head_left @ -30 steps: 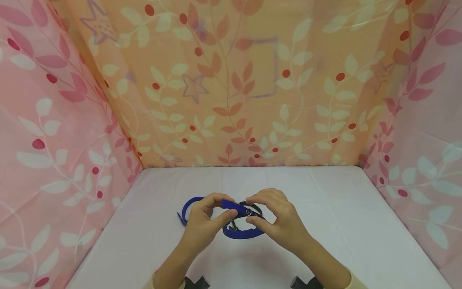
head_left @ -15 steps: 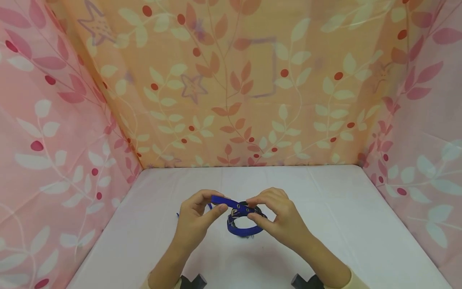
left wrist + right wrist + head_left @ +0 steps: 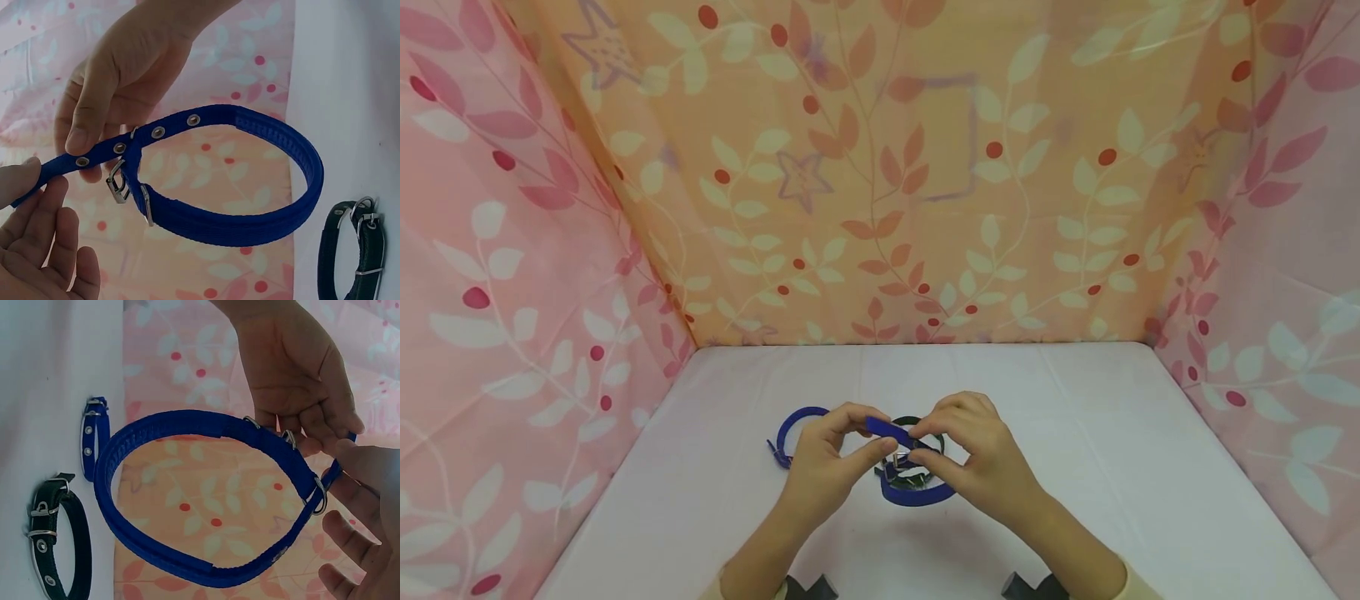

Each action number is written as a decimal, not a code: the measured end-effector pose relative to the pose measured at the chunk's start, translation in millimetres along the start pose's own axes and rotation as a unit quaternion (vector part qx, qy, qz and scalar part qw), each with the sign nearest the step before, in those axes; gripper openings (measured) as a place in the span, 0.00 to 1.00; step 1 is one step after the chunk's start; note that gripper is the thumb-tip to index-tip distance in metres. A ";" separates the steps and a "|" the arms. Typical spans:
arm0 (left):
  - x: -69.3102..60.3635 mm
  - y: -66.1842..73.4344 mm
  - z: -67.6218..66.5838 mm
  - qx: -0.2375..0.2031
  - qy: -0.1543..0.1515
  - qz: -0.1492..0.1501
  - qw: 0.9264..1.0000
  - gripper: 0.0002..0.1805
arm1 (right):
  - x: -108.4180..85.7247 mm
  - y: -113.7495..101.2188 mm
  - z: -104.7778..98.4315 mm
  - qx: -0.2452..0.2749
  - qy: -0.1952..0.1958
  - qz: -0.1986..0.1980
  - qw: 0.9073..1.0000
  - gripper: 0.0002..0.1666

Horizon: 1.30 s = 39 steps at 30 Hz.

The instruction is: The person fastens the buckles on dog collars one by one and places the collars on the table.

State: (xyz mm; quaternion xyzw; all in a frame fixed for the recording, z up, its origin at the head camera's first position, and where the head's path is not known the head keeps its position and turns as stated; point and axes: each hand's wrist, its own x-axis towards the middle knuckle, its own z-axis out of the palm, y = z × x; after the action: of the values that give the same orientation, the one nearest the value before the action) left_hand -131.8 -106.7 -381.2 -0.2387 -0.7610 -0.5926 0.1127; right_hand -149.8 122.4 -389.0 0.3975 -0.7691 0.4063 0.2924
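A blue dog collar (image 3: 917, 497) with metal eyelets hangs in a loop between my two hands. My left hand (image 3: 823, 462) pinches the tip of its strap between thumb and fingers. Closer to the metal fittings, my right hand (image 3: 988, 442) pinches the same strap, its thumb lying between the eyelets in the left wrist view. The silver buckle (image 3: 115, 181) stands apart from the strap, its prong through no eyelet. A metal ring (image 3: 320, 497) shows beside the right fingers in the right wrist view.
A dark green dog collar (image 3: 44, 519) lies on the white table (image 3: 1075, 500) behind the held one. Another blue collar (image 3: 786, 433) lies to its left, partly hidden by my left hand. Patterned cloth walls (image 3: 880, 208) enclose the table's back and sides.
My left hand moved left with the strap end, then back right toward my right hand. The collar's loop shifted a little, and the other blue collar was covered and shows again.
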 end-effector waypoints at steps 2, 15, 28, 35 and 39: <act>0.1 -0.2 0.7 -0.001 0.000 0.002 1.000 0.11 | 0.5 -0.3 0.0 0.001 0.009 -0.006 1.000 0.16; 3.4 -8.3 6.8 0.079 -0.111 -0.110 0.984 0.20 | 1.8 0.4 -3.9 0.055 0.096 -0.022 0.994 0.18; 1.9 -8.8 8.9 -0.058 -0.117 -0.105 0.986 0.15 | 3.2 0.9 -5.7 0.066 0.133 -0.028 0.989 0.15; 1.0 -5.9 10.8 -0.072 -0.080 -0.118 0.987 0.15 | 4.6 2.5 -8.7 0.060 0.134 -0.033 0.989 0.18; 0.4 -5.2 12.0 -0.062 -0.049 -0.116 0.990 0.13 | 5.4 2.9 -11.0 0.058 0.130 -0.039 0.989 0.18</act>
State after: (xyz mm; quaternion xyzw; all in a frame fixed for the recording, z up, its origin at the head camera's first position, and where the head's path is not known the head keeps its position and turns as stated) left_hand -133.4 -96.1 -388.7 -0.1844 -0.7498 -0.6354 -0.0096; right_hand -153.7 130.9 -380.4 0.3872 -0.6833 0.4870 0.3821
